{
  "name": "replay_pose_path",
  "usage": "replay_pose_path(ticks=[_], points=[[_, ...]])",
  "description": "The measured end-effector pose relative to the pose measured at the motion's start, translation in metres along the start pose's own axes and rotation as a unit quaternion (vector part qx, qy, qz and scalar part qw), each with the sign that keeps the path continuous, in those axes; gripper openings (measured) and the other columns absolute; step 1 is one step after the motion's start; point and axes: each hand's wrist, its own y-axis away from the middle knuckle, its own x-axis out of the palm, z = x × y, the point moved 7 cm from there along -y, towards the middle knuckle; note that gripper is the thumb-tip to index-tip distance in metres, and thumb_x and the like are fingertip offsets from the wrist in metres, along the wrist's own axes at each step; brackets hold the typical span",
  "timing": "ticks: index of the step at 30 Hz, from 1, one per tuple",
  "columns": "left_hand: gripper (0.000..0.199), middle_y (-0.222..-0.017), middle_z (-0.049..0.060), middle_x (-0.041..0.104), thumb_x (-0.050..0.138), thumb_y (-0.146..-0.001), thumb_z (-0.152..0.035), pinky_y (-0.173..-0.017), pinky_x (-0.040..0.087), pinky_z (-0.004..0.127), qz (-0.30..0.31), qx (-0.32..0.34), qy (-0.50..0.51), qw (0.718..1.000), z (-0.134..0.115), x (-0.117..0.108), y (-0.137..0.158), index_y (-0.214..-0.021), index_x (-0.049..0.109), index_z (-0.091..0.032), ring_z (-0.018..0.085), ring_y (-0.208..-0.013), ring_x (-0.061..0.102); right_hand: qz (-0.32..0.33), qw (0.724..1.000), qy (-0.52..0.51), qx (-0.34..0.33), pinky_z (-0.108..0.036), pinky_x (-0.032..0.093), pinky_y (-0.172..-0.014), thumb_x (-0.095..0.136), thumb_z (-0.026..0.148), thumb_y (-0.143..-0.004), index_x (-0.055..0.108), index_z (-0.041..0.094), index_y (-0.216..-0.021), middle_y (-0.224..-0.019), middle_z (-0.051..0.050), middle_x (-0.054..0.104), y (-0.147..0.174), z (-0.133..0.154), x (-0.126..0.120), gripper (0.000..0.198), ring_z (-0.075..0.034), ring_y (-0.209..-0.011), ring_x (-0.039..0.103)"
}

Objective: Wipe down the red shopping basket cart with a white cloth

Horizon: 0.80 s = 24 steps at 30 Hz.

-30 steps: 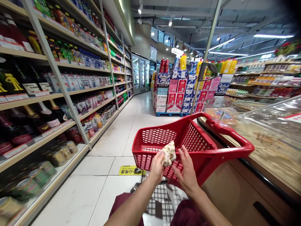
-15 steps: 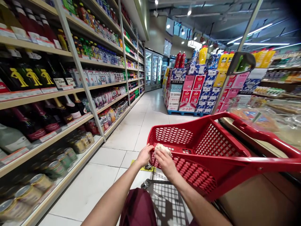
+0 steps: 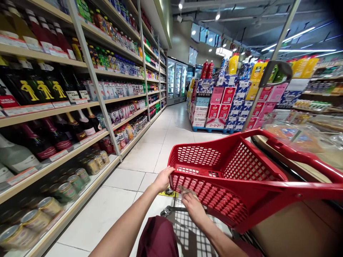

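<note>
My left hand (image 3: 163, 179) is closed on the front corner of the red shopping cart (image 3: 257, 200), its fingers over the rim. Lower down, my right hand (image 3: 193, 206) is at the outer face of the near perforated side wall. Under its fingers is a crumpled cloth (image 3: 187, 191), pale and greyish in the shade, mostly covered by the hand. Nothing lies in the part of the basket that shows. A black front caster (image 3: 166, 210) and the metal lower frame sit beneath the basket.
On the left runs a long shelf (image 3: 61, 107) of bottles and cans. Past the cart stands a pallet stack of drink cartons (image 3: 218, 107); glass-door fridges (image 3: 175, 76) are at the far end. A display counter (image 3: 300, 137) adjoins the cart's far side. White floor tiles (image 3: 118, 200) lie between shelf and cart.
My right hand has moved down with the cloth from the cart's top rim to the outside of its side wall. My left hand stays at the front corner.
</note>
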Motion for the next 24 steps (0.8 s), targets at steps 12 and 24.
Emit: replay_pose_path(ticks=[12, 24], points=[[0.064, -0.14, 0.006, 0.034, 0.035, -0.067, -0.002, -0.107, 0.009, 0.05, 0.043, -0.024, -0.064, 0.997, -0.041, 0.028, -0.006, -0.128, 0.038, -0.017, 0.018, -0.132, 0.018, -0.012, 1.0, 0.009, 0.017, -0.032, 0.044, -0.084, 0.04, 0.009, -0.084, 0.062, 0.02, -0.092, -0.094, -0.005, 0.062, 0.008, -0.023, -0.032, 0.026, -0.017, -0.094, 0.053], [0.065, -0.138, 0.004, 0.037, 0.034, -0.067, -0.002, -0.105, 0.002, 0.056, 0.044, -0.002, -0.052, 0.998, -0.056, 0.037, -0.003, -0.128, 0.036, -0.023, 0.017, -0.132, 0.019, -0.113, 0.993, 0.011, 0.021, -0.037, 0.044, -0.088, 0.035, 0.009, -0.085, 0.052, 0.02, -0.112, -0.106, -0.008, 0.057, 0.024, -0.035, -0.073, 0.035, -0.019, -0.105, 0.049]])
